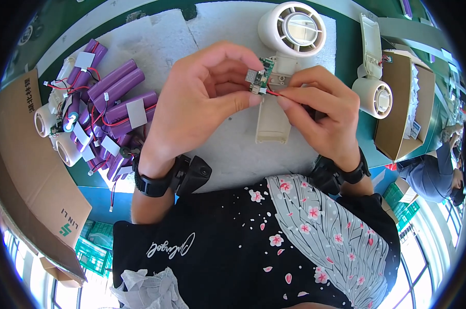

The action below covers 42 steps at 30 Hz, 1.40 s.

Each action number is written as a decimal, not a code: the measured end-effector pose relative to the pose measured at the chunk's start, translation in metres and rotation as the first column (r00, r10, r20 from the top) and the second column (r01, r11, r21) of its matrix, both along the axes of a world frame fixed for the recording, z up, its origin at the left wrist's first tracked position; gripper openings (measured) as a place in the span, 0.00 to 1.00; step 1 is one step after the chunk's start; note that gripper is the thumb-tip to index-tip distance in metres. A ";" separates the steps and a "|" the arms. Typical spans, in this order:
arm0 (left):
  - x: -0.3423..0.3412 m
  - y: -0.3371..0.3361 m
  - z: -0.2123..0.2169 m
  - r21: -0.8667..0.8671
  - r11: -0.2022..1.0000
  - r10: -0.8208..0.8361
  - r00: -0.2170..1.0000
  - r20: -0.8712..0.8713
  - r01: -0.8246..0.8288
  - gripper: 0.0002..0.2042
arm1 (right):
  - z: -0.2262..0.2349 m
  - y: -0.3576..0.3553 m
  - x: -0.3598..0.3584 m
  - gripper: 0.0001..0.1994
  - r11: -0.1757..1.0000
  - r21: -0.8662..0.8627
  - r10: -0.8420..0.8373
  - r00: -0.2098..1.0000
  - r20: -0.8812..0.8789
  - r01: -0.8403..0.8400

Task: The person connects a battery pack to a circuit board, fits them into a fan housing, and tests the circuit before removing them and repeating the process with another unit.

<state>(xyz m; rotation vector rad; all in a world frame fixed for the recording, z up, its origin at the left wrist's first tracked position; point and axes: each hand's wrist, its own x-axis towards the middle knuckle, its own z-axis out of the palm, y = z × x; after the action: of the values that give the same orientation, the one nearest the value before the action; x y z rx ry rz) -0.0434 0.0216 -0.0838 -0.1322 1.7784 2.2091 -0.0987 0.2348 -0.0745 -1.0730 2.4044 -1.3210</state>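
Nearest my camera is the wearer's black shirt [217, 247], printed with a pale wing-like pattern and pink blossoms, with a crumpled whitish cloth [150, 291] by its lower edge. Beyond it, I have both hands in view over a white foam sheet [225, 144]. The left hand [192, 100] pinches a small green circuit board [267, 68] between thumb and fingers, near the middle of the work area. The right hand [325, 105] is closed at thumb and forefinger on a red lead [273, 93] beside the board's lower edge; from here I cannot tell whether the lead's plug is fully seated. Under the fingers lies a cream fan casing [272, 126], its long handle open and its round head [265, 30] pointing away from the wearer. Black devices are strapped at both wrists. To the left I see a heap of purple battery packs [117, 82] with red and black wires; to the right, another cream fan [367, 98] rests beside an open cardboard box [390, 116].
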 end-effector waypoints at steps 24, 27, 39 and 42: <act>0.000 0.003 -0.008 0.059 0.998 -0.009 0.999 -0.034 0.011 0.18 | -0.002 0.007 -0.006 0.10 0.998 -0.017 0.059 0.997 -0.057 -0.060; 0.000 0.003 -0.006 0.053 0.999 -0.006 1.000 -0.024 0.008 0.18 | -0.002 0.007 -0.006 0.10 0.998 -0.005 0.059 0.997 -0.045 -0.059; 0.000 0.006 -0.003 -0.004 1.000 0.017 1.000 -0.009 -0.017 0.20 | 0.000 0.005 -0.003 0.10 0.999 0.049 0.026 0.984 -0.178 -0.018; 0.001 0.007 -0.003 -0.038 0.999 0.016 0.999 -0.035 -0.018 0.20 | -0.002 0.005 -0.003 0.10 0.999 0.038 0.040 0.992 -0.116 -0.036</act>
<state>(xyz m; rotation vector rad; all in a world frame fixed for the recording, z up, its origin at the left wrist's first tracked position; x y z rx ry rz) -0.0424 0.0287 -0.0869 -0.1178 1.8450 2.2032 -0.1020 0.2394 -0.0769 -1.2125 2.4670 -1.2303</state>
